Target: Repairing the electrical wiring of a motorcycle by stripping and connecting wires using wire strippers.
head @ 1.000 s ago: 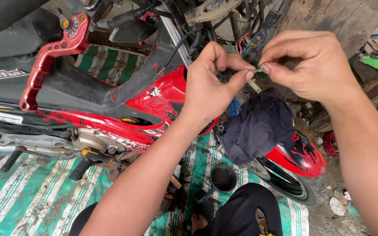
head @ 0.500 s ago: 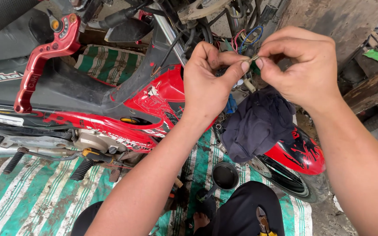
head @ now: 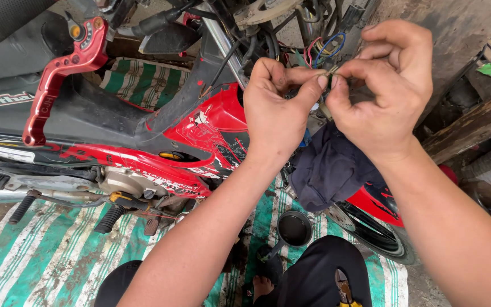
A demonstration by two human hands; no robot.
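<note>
I held my left hand point(head: 277, 111) and right hand point(head: 385, 94) together above the red motorcycle point(head: 200, 133). Both were closed in a pinch on a small wire end point(head: 329, 72), thumb and forefinger of each hand meeting at it, just below the bundle of coloured wires point(head: 322, 48) near the steering head. A dark blue rag point(head: 336, 170) hung over the fairing directly under my hands. The red brake lever point(head: 58, 79) stood well apart, toward the left. A black funnel point(head: 294, 229) lay on the green-and-white striped mat point(head: 46, 256), near its lower edge, beside my knee.
</note>
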